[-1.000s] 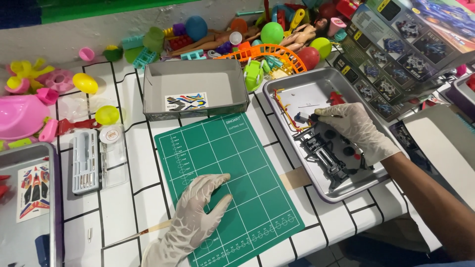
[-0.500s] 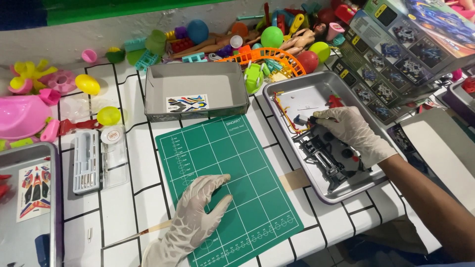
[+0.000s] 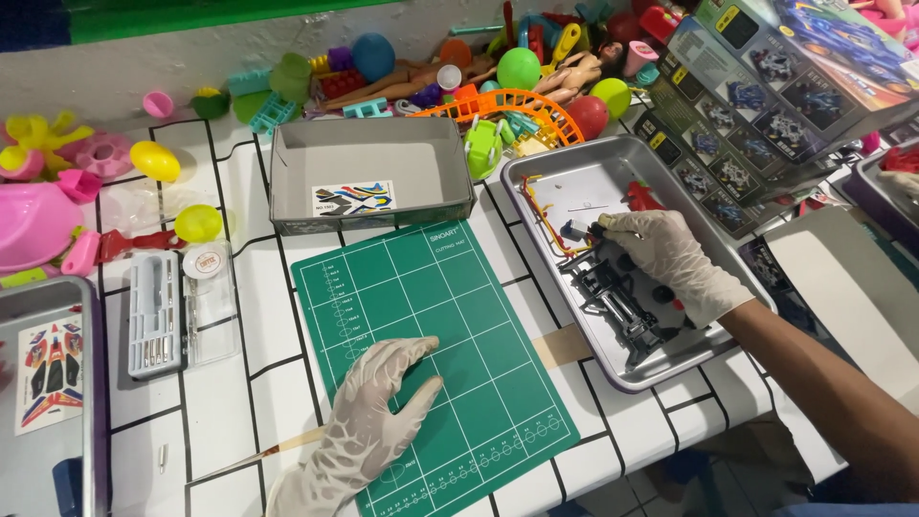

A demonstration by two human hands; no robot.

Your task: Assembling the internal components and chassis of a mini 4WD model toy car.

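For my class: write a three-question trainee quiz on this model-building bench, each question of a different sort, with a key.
1. True or false: the left hand lies flat on the green cutting mat.
2. Which container does the right hand reach into: A) the grey cardboard box, B) the metal tray, C) a pink bowl?
3. Fill in: the sticker sheet lies inside the grey ____.

Key
1. True: palm down, holding nothing.
2. B: its fingers touch the black model parts there; whether they grip is unclear.
3. Box.
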